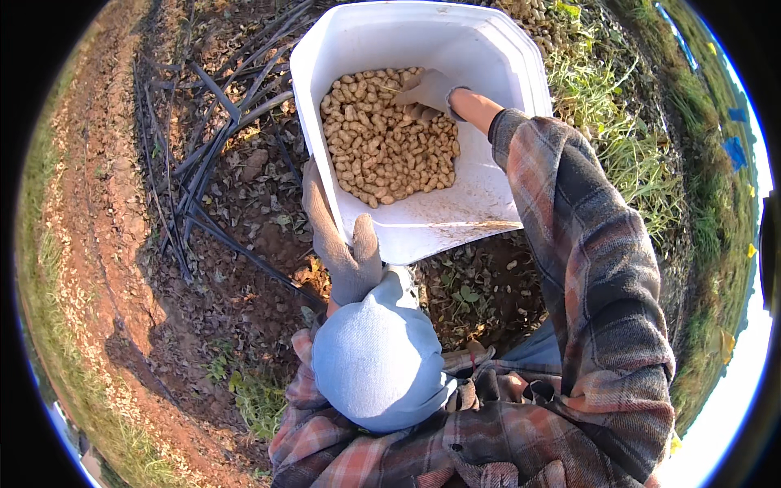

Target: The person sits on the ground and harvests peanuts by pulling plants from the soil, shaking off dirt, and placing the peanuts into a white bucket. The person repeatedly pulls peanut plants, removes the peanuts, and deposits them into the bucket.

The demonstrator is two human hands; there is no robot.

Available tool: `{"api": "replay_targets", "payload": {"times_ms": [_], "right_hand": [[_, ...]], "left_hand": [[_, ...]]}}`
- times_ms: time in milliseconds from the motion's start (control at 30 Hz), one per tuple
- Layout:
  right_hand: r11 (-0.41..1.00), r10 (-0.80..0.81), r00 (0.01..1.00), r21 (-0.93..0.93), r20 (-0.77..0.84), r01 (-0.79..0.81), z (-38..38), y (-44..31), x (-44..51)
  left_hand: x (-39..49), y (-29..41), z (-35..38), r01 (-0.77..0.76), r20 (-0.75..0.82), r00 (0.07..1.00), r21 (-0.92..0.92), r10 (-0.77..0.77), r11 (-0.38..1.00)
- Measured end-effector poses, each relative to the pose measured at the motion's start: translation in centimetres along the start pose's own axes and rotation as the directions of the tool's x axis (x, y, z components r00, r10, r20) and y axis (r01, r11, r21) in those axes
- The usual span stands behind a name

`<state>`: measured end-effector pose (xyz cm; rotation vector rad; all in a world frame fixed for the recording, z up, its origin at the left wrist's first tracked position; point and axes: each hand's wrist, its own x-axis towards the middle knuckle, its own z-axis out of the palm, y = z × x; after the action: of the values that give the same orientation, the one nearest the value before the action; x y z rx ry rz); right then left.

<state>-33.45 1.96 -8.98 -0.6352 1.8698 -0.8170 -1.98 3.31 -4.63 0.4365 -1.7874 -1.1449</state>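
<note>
A white plastic bin [488,165] is tipped towards me, with a heap of unshelled peanuts [384,140] along its inside. My left hand [351,262], in a tan knit glove, grips the bin's near left edge, thumb on the inner side and fingers outside. My right hand [430,94], gloved too, reaches into the bin and rests its fingertips on the far right part of the heap. A thin pale strand [390,90] shows by those fingertips; whether the fingers hold it or a peanut is hidden. Dirt streaks the bin's near inner wall.
Black drip tubing [207,140] lies tangled on the leaf-strewn soil left of the bin. My denim-covered knee [378,360] is raised just below it. Grass [598,116] grows at the right, with blue marker flags [734,152] beyond. A dirt row [116,244] runs along the left.
</note>
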Motion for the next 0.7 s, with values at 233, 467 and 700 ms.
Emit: {"api": "replay_targets", "payload": {"times_ms": [233, 467, 700], "right_hand": [[0.949, -0.313, 0.948, 0.065, 0.064, 0.309, -0.9, -6.5, -18.7], [0.578, -0.749, 0.639, 0.298, -0.174, 0.76, 1.3, -8.7, -26.1], [0.564, -0.619, 0.766, 0.581, -0.174, 0.588, -0.3, -4.8, -28.3]], "left_hand": [[6.2, 5.7, -2.3, -0.199, 0.198, 0.972, 0.412, 0.125, 0.889], [13.4, 10.2, -0.3, 0.376, 0.702, 0.69, -0.136, -0.178, 0.917], [13.8, 10.7, 2.8, 0.501, 0.842, 0.363, 0.184, -0.398, 0.846]]}}
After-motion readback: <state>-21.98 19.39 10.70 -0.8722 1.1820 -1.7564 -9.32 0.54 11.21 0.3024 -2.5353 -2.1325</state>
